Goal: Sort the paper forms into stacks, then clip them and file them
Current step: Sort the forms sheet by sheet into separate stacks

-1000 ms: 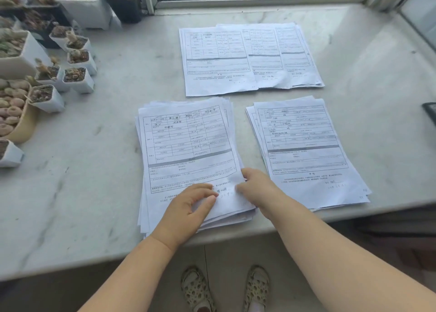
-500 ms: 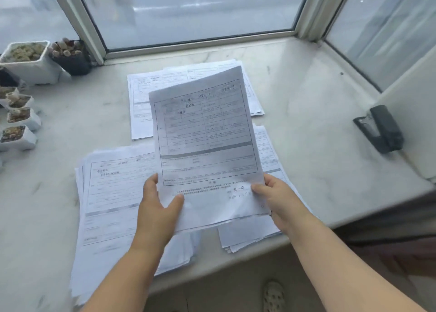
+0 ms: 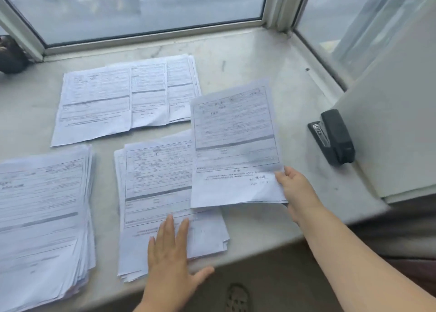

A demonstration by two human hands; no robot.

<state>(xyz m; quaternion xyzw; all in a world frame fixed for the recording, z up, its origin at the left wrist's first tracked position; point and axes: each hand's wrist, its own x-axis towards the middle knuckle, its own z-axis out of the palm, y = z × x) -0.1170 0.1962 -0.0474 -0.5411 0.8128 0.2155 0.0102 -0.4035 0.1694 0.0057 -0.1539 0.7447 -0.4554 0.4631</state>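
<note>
My right hand [image 3: 295, 189] pinches the lower right corner of a single printed form [image 3: 233, 144], held above the sill to the right of the middle stack. My left hand [image 3: 172, 252] lies flat with straight fingers on the near end of the middle stack [image 3: 155, 184]. A thicker stack [image 3: 42, 217] sits at the left near edge. A spread of forms [image 3: 113, 99] lies further back toward the window.
The papers lie on a marble window sill [image 3: 247, 59] whose front edge runs just under my left hand. A black stapler [image 3: 335, 137] rests at the right beside a white wall panel [image 3: 396, 122]. A dark pot [image 3: 11, 54] sits at the far left.
My left hand let go of the lifted form and came down flat on the middle stack. My right hand carried the form to the right. The view turned right.
</note>
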